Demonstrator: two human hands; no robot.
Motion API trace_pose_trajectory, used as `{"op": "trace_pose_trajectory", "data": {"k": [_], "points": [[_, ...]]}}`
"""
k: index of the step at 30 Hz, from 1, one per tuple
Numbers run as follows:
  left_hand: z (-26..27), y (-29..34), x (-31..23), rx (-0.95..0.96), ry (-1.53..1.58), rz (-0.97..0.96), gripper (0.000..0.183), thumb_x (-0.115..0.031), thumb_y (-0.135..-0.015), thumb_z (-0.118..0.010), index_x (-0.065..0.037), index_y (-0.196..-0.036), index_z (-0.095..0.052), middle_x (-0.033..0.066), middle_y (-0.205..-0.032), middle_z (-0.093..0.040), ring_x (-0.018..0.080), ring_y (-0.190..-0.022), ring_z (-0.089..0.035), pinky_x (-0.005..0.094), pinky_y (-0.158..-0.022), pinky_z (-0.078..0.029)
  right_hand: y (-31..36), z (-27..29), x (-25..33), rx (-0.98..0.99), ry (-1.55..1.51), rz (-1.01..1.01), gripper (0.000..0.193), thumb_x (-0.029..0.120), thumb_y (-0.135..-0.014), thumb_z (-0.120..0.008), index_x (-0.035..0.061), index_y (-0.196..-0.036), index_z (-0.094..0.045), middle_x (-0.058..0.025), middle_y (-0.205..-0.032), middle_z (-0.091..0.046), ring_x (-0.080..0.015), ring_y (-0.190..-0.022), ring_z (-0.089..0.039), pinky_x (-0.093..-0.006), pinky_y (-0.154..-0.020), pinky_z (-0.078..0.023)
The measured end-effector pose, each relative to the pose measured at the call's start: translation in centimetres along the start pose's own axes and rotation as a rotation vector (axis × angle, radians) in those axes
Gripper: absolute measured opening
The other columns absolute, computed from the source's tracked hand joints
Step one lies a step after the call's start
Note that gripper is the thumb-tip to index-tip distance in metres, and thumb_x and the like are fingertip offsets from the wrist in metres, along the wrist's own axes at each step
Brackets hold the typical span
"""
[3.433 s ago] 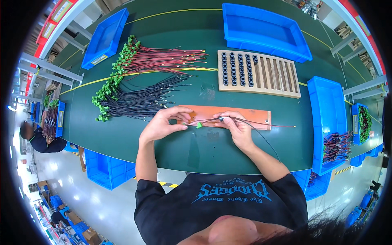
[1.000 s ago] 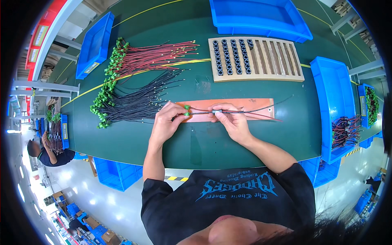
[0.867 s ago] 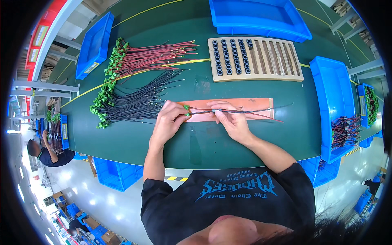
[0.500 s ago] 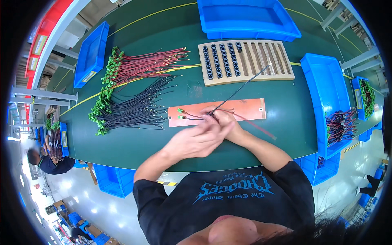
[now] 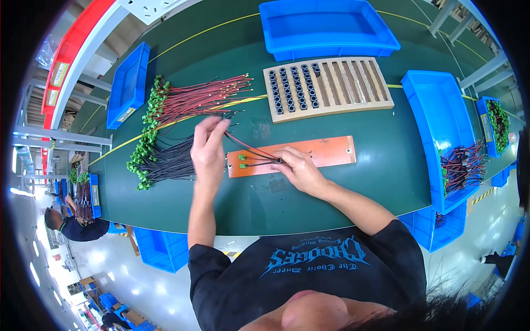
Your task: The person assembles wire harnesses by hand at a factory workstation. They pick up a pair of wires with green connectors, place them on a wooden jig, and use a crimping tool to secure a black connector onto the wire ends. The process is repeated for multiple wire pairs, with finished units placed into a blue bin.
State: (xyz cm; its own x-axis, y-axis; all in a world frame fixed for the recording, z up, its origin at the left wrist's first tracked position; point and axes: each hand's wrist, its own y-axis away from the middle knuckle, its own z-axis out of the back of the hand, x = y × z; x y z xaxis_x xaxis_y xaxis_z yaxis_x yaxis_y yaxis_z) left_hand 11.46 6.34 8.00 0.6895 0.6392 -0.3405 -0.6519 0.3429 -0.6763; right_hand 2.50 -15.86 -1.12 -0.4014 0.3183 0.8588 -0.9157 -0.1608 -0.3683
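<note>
My left hand (image 5: 208, 154) is raised left of the orange board (image 5: 326, 153), thumb and fingers pinched on the free ends of a red and a black wire (image 5: 248, 144). Those wires run slanting down to my right hand (image 5: 302, 172), which rests over the board. Its fingers close on a small black ring core (image 5: 278, 160), with the wires meeting there. Two green connectors (image 5: 242, 161) lie at the board's left end, their leads leading to the core. Behind my left hand, loose black wires (image 5: 171, 161) fan out from green connectors.
Red wires (image 5: 204, 95) lie farther back. A wooden rack (image 5: 353, 83) holds columns of black cores. Blue trays stand at the back (image 5: 331, 33), the left (image 5: 128, 83) and the right (image 5: 441, 121), the right one holding wired bundles. At far left, another person (image 5: 77, 226) works.
My hands were together over the board, wires pointing away to the right. Now my left hand has drawn the wire ends leftward and up, while my right hand stays by the core.
</note>
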Motion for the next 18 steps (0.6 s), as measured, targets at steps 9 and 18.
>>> {"op": "trace_pose_trajectory", "data": {"k": [9, 18], "points": [[-9.4, 5.4, -6.0, -0.093, 0.942, 0.58, 0.021, 0.006, -0.098, -0.066, 0.003, -0.118, -0.071, 0.0131, -0.117, -0.067, 0.0222, -0.104, -0.072, 0.0281, -0.089, -0.058, 0.4, 0.0, 0.3, -0.022, -0.075, -0.118, 0.022, 0.005, -0.09, -0.074, 0.001, -0.111, -0.067, -0.0141, -0.104, -0.069, -0.0352, -0.092, -0.071, -0.041, -0.078, -0.059], [-10.8, 6.7, -5.0, -0.222, 1.125, 0.592, 0.015, 0.008, -0.101, -0.059, 0.003, -0.113, -0.066, 0.0103, -0.115, -0.062, 0.0218, -0.106, -0.07, 0.0331, -0.095, -0.058, -1.5, 5.4, 3.5, -0.027, 0.533, 0.041, 0.018, 0.017, -0.091, -0.075, 0.0095, -0.107, -0.074, -0.0067, -0.101, -0.072, -0.0276, -0.095, -0.064, -0.0413, -0.085, -0.045]]}}
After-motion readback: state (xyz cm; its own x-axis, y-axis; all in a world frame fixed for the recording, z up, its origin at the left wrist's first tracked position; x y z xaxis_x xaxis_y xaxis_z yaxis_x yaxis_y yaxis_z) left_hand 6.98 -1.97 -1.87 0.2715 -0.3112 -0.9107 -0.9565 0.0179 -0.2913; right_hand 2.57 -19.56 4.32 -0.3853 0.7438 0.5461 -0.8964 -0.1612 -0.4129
